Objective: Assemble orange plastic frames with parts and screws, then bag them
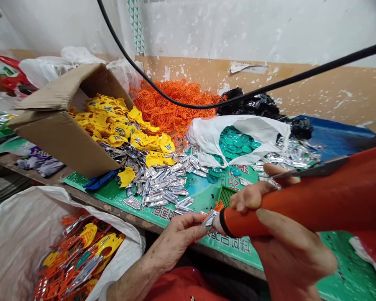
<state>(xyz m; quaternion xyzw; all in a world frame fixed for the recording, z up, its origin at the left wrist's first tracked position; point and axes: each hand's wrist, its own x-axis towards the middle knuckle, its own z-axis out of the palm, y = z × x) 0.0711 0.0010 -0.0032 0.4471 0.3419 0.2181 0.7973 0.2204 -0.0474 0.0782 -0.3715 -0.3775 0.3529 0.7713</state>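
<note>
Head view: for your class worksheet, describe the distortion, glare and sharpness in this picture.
In the head view, wide-angle distortion bends the bench edge and swells the right hand and orange handle; the silver foil pieces show bright glare; lighting on the wall looks soft and even; nothing is badly blurred.

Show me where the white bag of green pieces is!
In the head view, the white bag sits toward the back, just right of the orange plastic heap and behind the silver strips.
</note>
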